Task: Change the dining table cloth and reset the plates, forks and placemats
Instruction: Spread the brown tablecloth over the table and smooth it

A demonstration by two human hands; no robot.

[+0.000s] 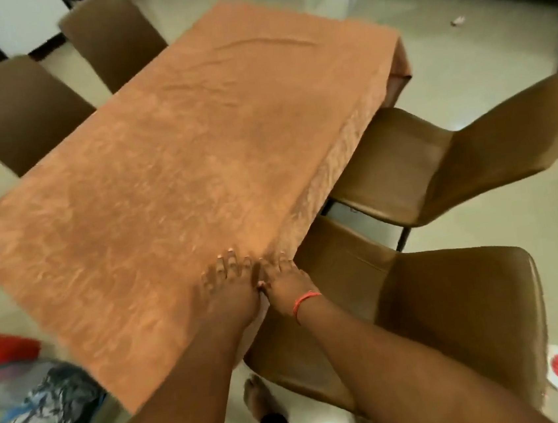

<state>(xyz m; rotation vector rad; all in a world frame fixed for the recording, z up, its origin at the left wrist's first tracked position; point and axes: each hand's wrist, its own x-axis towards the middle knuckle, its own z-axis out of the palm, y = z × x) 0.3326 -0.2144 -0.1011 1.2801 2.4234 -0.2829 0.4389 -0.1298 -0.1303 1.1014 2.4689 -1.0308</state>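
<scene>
An orange-brown patterned table cloth [176, 160] covers the whole dining table and hangs over its edges. A few creases run across its far end. My left hand [230, 282] lies flat on the cloth at the table's near right corner, fingers straight. My right hand [284, 279] presses flat beside it, right at the corner edge, with an orange band on its wrist. The two hands touch at the thumbs. No plates, forks or placemats show on the table.
Two brown chairs [438, 167] stand along the table's right side, the nearer chair [429, 316] just below my right arm. Two more chairs [19, 111] stand on the left. A basket with crumpled cloth [47, 414] sits on the floor at the lower left, a red object [6, 346] beside it.
</scene>
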